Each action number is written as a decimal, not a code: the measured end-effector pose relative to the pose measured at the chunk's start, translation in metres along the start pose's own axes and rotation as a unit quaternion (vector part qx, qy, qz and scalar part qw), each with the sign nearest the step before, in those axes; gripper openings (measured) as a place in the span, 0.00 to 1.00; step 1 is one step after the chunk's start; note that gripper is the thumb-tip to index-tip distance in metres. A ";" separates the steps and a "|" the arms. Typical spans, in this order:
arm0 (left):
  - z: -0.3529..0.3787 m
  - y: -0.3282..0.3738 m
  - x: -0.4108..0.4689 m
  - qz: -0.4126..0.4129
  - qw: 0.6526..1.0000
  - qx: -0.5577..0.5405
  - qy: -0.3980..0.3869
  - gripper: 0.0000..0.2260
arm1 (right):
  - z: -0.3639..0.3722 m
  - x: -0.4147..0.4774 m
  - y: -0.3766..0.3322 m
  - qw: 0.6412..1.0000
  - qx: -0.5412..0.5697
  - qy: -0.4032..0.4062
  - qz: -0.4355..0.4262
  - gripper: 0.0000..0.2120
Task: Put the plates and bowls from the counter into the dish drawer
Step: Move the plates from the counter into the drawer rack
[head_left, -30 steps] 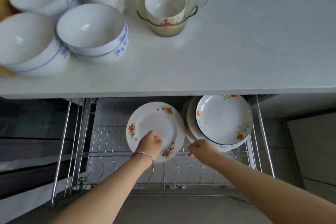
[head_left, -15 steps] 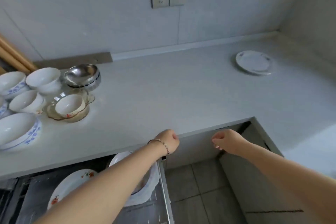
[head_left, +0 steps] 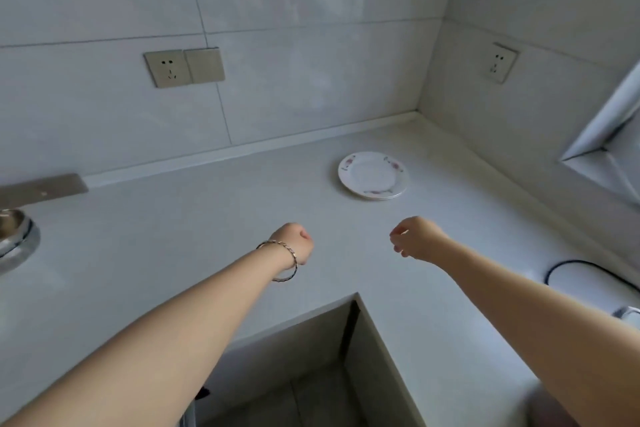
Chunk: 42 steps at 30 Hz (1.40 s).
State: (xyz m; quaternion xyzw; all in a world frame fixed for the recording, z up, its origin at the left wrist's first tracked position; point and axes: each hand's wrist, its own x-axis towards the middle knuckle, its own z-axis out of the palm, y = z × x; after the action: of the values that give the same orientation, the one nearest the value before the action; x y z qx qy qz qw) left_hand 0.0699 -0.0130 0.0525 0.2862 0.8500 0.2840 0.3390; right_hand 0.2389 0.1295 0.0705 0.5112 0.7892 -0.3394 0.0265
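Near the bench (head_left: pixel 207 218) corner lie stacked floral plates (head_left: pixel 373 175); both empty hands, left (head_left: pixel 294 242) and right (head_left: pixel 414 238), have fingers curled together. Best to slide fingertips under opposite rims and lift level.

Two bare hands, the left hand (head_left: pixel 294 242) and the right hand (head_left: pixel 415 239). One stack of floral plates (head_left: pixel 373 175), count unclear. Two wall sockets (head_left: pixel 168 68) (head_left: pixel 500 63). One steel bowl (head_left: pixel 14 239). One bracelet (head_left: pixel 282 260).

Steel bowl (head_left: pixel 14 239) cut off by the left edge, black cord (head_left: pixel 588 267) and a metal object (head_left: pixel 628 312) running off the right edge, plate stack (head_left: pixel 373 175) count unclear, rim pattern blurred, both forearms cropped at the bottom.
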 end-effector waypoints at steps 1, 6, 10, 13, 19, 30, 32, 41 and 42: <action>0.003 0.008 0.015 -0.002 1.000 -0.007 0.000 0.13 | -0.003 0.015 0.002 1.000 0.000 0.001 0.007 0.14; 0.019 0.039 0.108 -0.022 0.999 -0.024 -0.027 0.06 | -0.010 0.107 0.009 0.998 0.004 0.022 0.059 0.12; 0.026 0.065 0.196 -0.047 0.996 -0.051 -0.063 0.18 | -0.017 0.183 0.009 0.993 0.027 0.032 0.107 0.07; 0.034 0.077 0.252 -0.079 0.991 -0.063 -0.092 0.22 | -0.017 0.234 0.009 0.986 0.054 0.016 0.154 0.08; 0.062 0.079 0.361 -0.119 0.983 -0.073 -0.119 0.30 | 0.005 0.321 0.024 0.950 0.198 0.044 0.236 0.24; 0.069 0.079 0.393 -0.129 0.970 -0.150 -0.144 0.28 | 0.024 0.332 0.040 0.857 0.398 0.106 0.309 0.22; 0.066 0.075 0.378 -0.128 0.969 -0.152 -0.145 0.29 | 0.022 0.316 0.039 0.863 0.391 0.097 0.306 0.21; 0.049 0.065 0.257 -0.107 0.966 -0.207 -0.110 0.19 | -0.005 0.216 0.034 0.914 0.329 0.081 0.223 0.19; 0.046 0.064 0.240 -0.102 0.966 -0.215 -0.102 0.18 | -0.007 0.203 0.033 0.920 0.321 0.080 0.210 0.18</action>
State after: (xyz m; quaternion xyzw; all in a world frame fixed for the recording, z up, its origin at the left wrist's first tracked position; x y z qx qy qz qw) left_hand -0.0230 0.2059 -0.0313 0.1456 0.7543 0.3933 0.5052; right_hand 0.1717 0.3019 -0.0193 0.6718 0.5119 -0.5190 -0.1317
